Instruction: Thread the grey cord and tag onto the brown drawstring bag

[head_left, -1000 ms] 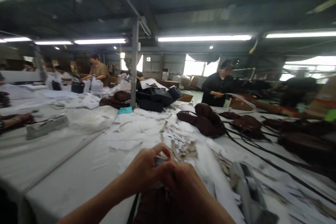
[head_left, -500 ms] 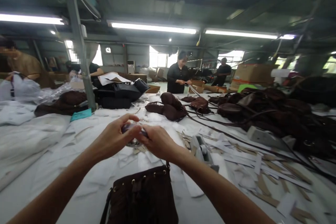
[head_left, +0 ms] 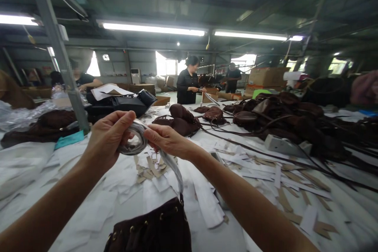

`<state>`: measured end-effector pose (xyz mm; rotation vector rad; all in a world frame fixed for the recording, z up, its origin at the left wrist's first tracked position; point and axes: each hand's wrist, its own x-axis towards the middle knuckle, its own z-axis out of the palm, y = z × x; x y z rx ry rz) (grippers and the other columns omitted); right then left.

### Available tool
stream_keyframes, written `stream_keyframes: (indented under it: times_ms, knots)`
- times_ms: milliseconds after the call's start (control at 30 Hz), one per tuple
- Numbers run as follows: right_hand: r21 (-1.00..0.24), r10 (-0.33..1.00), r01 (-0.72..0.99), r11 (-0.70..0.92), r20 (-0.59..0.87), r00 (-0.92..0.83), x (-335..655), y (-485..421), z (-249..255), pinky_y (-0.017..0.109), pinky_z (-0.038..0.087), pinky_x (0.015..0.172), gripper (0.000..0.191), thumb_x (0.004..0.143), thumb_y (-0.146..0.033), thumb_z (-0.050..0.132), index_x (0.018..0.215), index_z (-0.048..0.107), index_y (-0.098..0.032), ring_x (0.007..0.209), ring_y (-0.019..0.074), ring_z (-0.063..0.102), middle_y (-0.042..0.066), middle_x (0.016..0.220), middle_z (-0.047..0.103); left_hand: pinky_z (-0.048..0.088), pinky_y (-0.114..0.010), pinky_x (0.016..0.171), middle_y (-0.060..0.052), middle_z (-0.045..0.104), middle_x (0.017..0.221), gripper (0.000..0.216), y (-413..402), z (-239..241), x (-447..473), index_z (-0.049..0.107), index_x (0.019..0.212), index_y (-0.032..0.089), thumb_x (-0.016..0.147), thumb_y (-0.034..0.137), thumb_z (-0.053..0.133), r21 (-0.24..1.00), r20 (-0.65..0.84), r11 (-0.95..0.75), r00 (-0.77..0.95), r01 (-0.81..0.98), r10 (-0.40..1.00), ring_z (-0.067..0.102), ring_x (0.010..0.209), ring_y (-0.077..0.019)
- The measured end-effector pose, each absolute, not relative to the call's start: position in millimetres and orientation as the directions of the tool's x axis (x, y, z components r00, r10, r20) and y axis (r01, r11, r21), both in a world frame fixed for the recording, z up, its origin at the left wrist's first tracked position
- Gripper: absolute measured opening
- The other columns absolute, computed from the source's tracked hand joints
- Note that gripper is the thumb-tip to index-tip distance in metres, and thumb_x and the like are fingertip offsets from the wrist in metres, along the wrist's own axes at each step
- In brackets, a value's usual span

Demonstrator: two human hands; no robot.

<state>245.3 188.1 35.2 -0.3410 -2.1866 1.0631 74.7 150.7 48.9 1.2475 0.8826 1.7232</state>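
Note:
Both hands are raised over a white worktable. My left hand grips a coiled, plastic-wrapped strap. My right hand pinches the same strap where it leaves the coil. From there the strap hangs down to a dark brown drawstring bag with metal eyelets, lying at the near edge of the table below my hands.
Paper strips and cardboard scraps litter the table. Several brown bags with long straps pile up at the right, black bags at the back left beside a steel post. Other people stand at the far end.
My hands have risen and drawn apart, and the wrapped strap has unrolled into a loop with a length hanging to the bag. The view swung to the right.

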Motion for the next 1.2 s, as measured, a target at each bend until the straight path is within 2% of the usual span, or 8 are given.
stream_keyframes:
  times_ms: [200, 333, 533, 600, 733, 900, 1033, 1200]
  knots:
    - [-0.809, 0.575, -0.013, 0.587, 0.428, -0.697, 246, 192, 8, 0.02, 0.036, 0.048, 0.039, 0.095, -0.057, 0.035, 0.08, 0.041, -0.021, 0.05, 0.0084, 0.043, -0.007, 0.062, 0.044, 0.036, -0.013, 0.036, 0.01, 0.047, 0.04, 0.024, 166, 20, 93, 0.06, 0.076, 0.018, 0.072, 0.036, 0.075, 0.798, 0.354, -0.448, -0.288, -0.404, 0.89, 0.041, 0.034, -0.0054]
    - [-0.692, 0.705, 0.269, 0.669, 0.479, -0.522, 251, 194, -7, 0.022, 0.033, 0.054, 0.038, 0.097, -0.053, 0.034, 0.081, 0.044, -0.02, 0.057, 0.0106, 0.046, -0.004, 0.065, 0.049, 0.041, -0.014, 0.04, 0.007, 0.055, 0.051, 0.025, 175, 2, 95, 0.06, 0.078, 0.019, 0.071, 0.036, 0.076, 0.813, 0.336, -0.409, -0.238, -0.415, 0.911, 0.046, 0.039, -0.0059]
    - [-0.33, 0.583, 0.485, 0.81, 0.363, -0.727, 266, 183, -16, 0.025, 0.027, 0.054, 0.032, 0.095, -0.049, 0.044, 0.09, 0.054, -0.018, 0.061, 0.0146, 0.046, -0.001, 0.068, 0.05, 0.044, -0.018, 0.043, -0.004, 0.067, 0.065, 0.05, 171, 0, 73, 0.062, 0.105, 0.015, 0.072, 0.051, 0.072, 0.987, 0.024, -0.073, 0.316, 0.144, 0.948, 0.059, 0.051, -0.0154]
    - [-0.357, 0.553, 0.434, 0.827, 0.381, -0.741, 268, 181, -18, 0.024, 0.027, 0.054, 0.033, 0.093, -0.049, 0.047, 0.086, 0.054, -0.018, 0.062, 0.0139, 0.046, -0.002, 0.068, 0.049, 0.036, -0.015, 0.038, -0.001, 0.062, 0.057, 0.043, 166, 1, 75, 0.062, 0.099, 0.015, 0.072, 0.046, 0.074, 0.975, 0.014, -0.089, 0.342, 0.206, 0.94, 0.054, 0.044, -0.0118]
    - [-0.576, 0.577, 0.289, 0.765, 0.412, -0.705, 271, 184, -28, 0.021, 0.031, 0.054, 0.04, 0.094, -0.052, 0.043, 0.075, 0.049, -0.019, 0.06, 0.011, 0.044, -0.005, 0.064, 0.043, 0.038, -0.014, 0.039, 0.005, 0.057, 0.056, 0.031, 159, -6, 93, 0.056, 0.083, 0.019, 0.073, 0.043, 0.074, 0.993, 0.103, -0.094, 0.157, -0.066, 0.982, 0.047, 0.039, -0.0071]
    - [-0.657, 0.666, 0.3, 0.691, 0.418, -0.618, 274, 177, -51, 0.023, 0.039, 0.063, 0.036, 0.092, -0.053, 0.049, 0.102, 0.053, -0.018, 0.075, 0.016, 0.055, 0.002, 0.086, 0.06, 0.04, -0.015, 0.039, 0.009, 0.052, 0.055, 0.034, 158, -19, 102, 0.051, 0.079, 0.02, 0.068, 0.04, 0.076, 0.937, 0.155, -0.18, -0.105, -0.3, 0.982, 0.045, 0.04, -0.0068]
    - [-0.52, 0.691, 0.489, 0.701, 0.322, -0.648, 277, 165, -61, 0.025, 0.039, 0.061, 0.032, 0.093, -0.047, 0.049, 0.101, 0.055, -0.017, 0.072, 0.019, 0.059, 0.005, 0.082, 0.064, 0.037, -0.017, 0.04, 0.007, 0.055, 0.054, 0.039, 157, -28, 91, 0.056, 0.089, 0.018, 0.074, 0.053, 0.066, 0.991, 0.125, -0.129, 0.122, 0.027, 0.985, 0.048, 0.043, -0.0096]
    - [-0.343, 0.648, 0.556, 0.757, 0.281, -0.708, 276, 160, -62, 0.025, 0.036, 0.059, 0.034, 0.091, -0.042, 0.052, 0.115, 0.054, -0.017, 0.071, 0.0211, 0.061, 0.006, 0.082, 0.067, 0.041, -0.02, 0.051, 0.001, 0.065, 0.063, 0.036, 148, -32, 84, 0.067, 0.093, 0.016, 0.07, 0.043, 0.073, 0.825, 0.103, -0.279, 0.356, 0.491, 0.929, 0.057, 0.057, -0.0142]
